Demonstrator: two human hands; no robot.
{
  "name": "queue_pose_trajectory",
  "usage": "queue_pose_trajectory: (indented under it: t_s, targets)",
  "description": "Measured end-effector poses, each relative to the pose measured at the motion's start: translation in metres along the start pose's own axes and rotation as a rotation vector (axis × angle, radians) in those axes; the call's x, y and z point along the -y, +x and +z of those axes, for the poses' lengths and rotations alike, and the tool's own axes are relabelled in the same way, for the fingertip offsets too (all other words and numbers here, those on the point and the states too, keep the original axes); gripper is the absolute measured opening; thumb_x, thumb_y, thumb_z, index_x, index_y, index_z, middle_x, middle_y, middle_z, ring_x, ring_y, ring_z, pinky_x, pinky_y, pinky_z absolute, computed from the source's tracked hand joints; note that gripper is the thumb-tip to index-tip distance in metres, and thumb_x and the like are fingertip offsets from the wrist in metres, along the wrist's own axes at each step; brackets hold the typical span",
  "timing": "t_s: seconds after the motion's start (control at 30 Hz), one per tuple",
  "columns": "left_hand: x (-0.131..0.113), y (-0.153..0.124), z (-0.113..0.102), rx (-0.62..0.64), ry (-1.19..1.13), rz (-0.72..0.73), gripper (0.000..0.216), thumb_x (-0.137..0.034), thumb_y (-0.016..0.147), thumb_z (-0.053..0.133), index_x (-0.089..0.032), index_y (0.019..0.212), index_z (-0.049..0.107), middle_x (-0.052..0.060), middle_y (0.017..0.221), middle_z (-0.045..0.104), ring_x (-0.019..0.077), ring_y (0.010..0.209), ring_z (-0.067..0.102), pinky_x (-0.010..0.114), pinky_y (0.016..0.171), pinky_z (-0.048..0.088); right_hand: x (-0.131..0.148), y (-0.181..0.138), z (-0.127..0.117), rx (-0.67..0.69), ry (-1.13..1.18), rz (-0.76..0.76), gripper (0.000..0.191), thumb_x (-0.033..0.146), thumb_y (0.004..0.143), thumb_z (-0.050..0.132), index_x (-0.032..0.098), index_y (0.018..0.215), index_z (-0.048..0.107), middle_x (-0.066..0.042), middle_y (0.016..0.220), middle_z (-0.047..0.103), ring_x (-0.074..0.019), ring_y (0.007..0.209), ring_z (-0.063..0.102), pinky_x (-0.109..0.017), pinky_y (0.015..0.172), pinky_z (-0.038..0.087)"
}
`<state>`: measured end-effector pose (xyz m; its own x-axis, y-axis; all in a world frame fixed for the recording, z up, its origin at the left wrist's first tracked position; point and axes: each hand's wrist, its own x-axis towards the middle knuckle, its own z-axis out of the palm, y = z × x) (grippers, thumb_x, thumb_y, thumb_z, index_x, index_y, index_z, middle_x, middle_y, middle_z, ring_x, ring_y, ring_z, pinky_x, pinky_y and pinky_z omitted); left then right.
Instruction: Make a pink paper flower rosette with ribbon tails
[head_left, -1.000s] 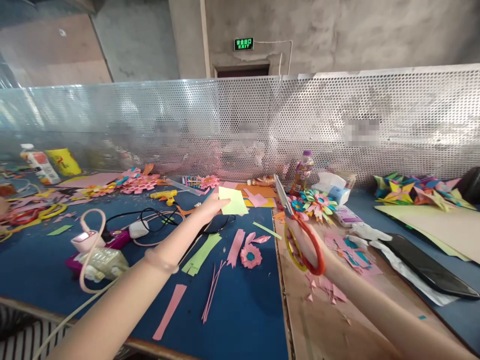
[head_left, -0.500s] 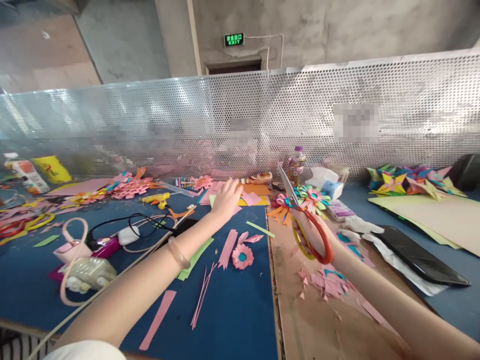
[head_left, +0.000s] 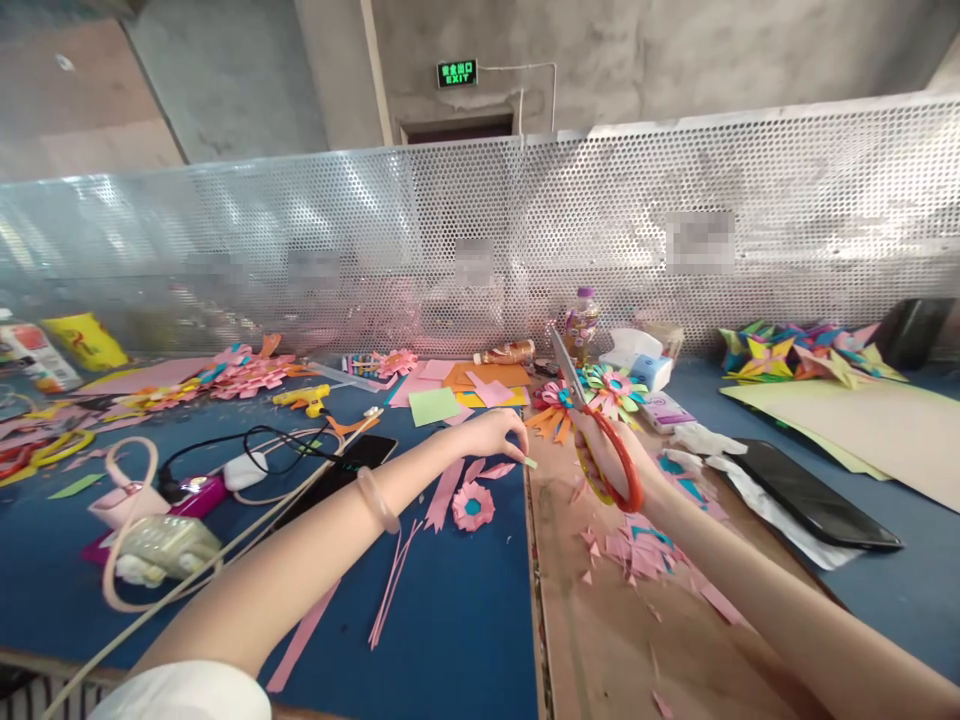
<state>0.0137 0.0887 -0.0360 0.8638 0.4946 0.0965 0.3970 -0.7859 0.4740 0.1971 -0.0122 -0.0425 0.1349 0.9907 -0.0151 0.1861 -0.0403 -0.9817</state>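
Note:
My left hand (head_left: 495, 435) is closed in a pinch on the end of a light green paper strip (head_left: 531, 462), most of which my fingers hide. My right hand (head_left: 611, 455) grips scissors (head_left: 568, 365) with red and yellow handles, their blades pointing up and away from me. Just below my left hand lies a pink paper flower (head_left: 473, 507) with a blue centre. Beside it are a pink paper strip (head_left: 445, 495) and thin pink strips (head_left: 393, 585). A light green paper square (head_left: 434, 406) rests beyond my left wrist. Colourful paper flowers (head_left: 611, 390) sit behind the scissors.
Pink scraps (head_left: 637, 545) cover part of the brown board (head_left: 577, 620). At right are a black phone (head_left: 814, 495), tissues (head_left: 641, 360) and large paper sheets (head_left: 855, 425). On the left lie cables, a yellow glue gun (head_left: 304, 398) and a pink pouch (head_left: 131, 500). A perforated metal screen (head_left: 337, 230) stands behind.
My left hand has come back from the coloured paper pile toward the middle, pinching the green strip that lay on the blue table. My right hand keeps hold of the scissors.

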Motion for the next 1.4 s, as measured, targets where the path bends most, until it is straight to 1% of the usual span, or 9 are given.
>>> queue_pose_trajectory:
  t_s: [0.27, 0.47, 0.7, 0.73, 0.8, 0.9, 0.97, 1.07, 1.4]
  targets:
    - [-0.008, -0.007, -0.015, -0.014, -0.156, -0.152, 0.011, -0.023, 0.070, 0.063, -0.014, 0.076, 0.063, 0.002, 0.072, 0.062, 0.0134, 0.066, 0.057, 0.023, 0.060, 0.041, -0.001, 0.007, 0.000, -0.117, -0.142, -0.233, 0.031, 0.050, 0.075, 0.047, 0.019, 0.072, 0.044, 0.004, 0.058, 0.044, -0.0089, 0.044, 0.038, -0.021, 0.038, 0.032]
    - [-0.034, -0.026, -0.043, 0.077, -0.264, -0.169, 0.015, -0.026, 0.069, 0.065, -0.016, 0.080, 0.064, 0.002, 0.071, 0.067, 0.0142, 0.063, 0.062, 0.022, 0.054, 0.042, 0.008, -0.004, 0.003, 0.024, -0.221, -0.324, 0.024, 0.039, 0.067, 0.059, 0.016, 0.070, 0.052, 0.003, 0.060, 0.049, -0.0120, 0.057, 0.044, -0.022, 0.050, 0.036]
    - [-0.057, -0.029, -0.045, 0.082, -0.344, -0.109, 0.018, -0.020, 0.065, 0.069, -0.017, 0.083, 0.064, 0.002, 0.069, 0.067, 0.0158, 0.064, 0.063, 0.026, 0.060, 0.047, 0.016, -0.021, 0.018, 0.256, -0.057, -0.327, 0.021, 0.034, 0.066, 0.061, 0.016, 0.076, 0.055, 0.001, 0.065, 0.054, -0.0143, 0.061, 0.050, -0.024, 0.055, 0.039]
    - [-0.058, -0.031, -0.044, 0.034, -0.315, -0.093, 0.023, -0.021, 0.064, 0.070, -0.018, 0.086, 0.064, 0.003, 0.076, 0.068, 0.0166, 0.071, 0.063, 0.027, 0.064, 0.048, 0.016, -0.022, 0.019, 0.258, -0.027, -0.317, 0.022, 0.033, 0.065, 0.061, 0.016, 0.078, 0.055, 0.001, 0.067, 0.054, -0.0142, 0.062, 0.050, -0.024, 0.056, 0.039]
    - [-0.059, -0.038, -0.040, -0.228, -0.266, -0.082, 0.033, -0.023, 0.064, 0.072, -0.020, 0.095, 0.063, 0.006, 0.096, 0.066, 0.0187, 0.090, 0.060, 0.029, 0.075, 0.047, 0.015, -0.025, 0.021, 0.224, 0.030, -0.298, 0.024, 0.030, 0.065, 0.062, 0.016, 0.082, 0.054, 0.001, 0.070, 0.055, -0.0130, 0.062, 0.050, -0.023, 0.057, 0.038]
    - [-0.059, -0.053, -0.031, -0.665, -0.429, -0.276, 0.036, -0.028, 0.070, 0.067, -0.017, 0.103, 0.058, 0.011, 0.110, 0.059, 0.0200, 0.100, 0.056, 0.032, 0.080, 0.046, 0.015, -0.029, 0.025, 0.107, 0.087, -0.249, 0.020, 0.030, 0.066, 0.061, 0.017, 0.077, 0.052, 0.002, 0.069, 0.053, -0.0113, 0.060, 0.048, -0.023, 0.057, 0.038]
    - [-0.059, -0.063, -0.022, -0.611, -0.730, -0.459, 0.033, -0.034, 0.075, 0.063, -0.012, 0.099, 0.058, 0.014, 0.103, 0.062, 0.0197, 0.089, 0.061, 0.034, 0.075, 0.049, 0.018, -0.032, 0.027, 0.048, 0.086, -0.215, 0.021, 0.033, 0.066, 0.061, 0.018, 0.072, 0.049, 0.002, 0.065, 0.051, -0.0111, 0.057, 0.046, -0.023, 0.055, 0.037]
    - [-0.062, -0.071, -0.013, -0.475, -1.028, -0.463, 0.029, -0.035, 0.075, 0.063, -0.011, 0.093, 0.060, 0.012, 0.096, 0.064, 0.0176, 0.085, 0.062, 0.031, 0.076, 0.050, 0.023, -0.037, 0.029, 0.020, 0.077, -0.215, 0.024, 0.036, 0.065, 0.063, 0.018, 0.071, 0.048, 0.001, 0.067, 0.052, -0.0118, 0.059, 0.047, -0.024, 0.057, 0.038]
    - [-0.051, -0.071, -0.018, -0.557, -0.976, -0.517, 0.018, -0.025, 0.073, 0.064, -0.015, 0.088, 0.060, 0.004, 0.084, 0.064, 0.0118, 0.079, 0.062, 0.024, 0.070, 0.050, 0.006, -0.034, 0.041, 0.072, 0.100, -0.247, 0.030, 0.039, 0.062, 0.064, 0.017, 0.079, 0.053, 0.001, 0.069, 0.054, -0.0144, 0.064, 0.050, -0.026, 0.061, 0.039]
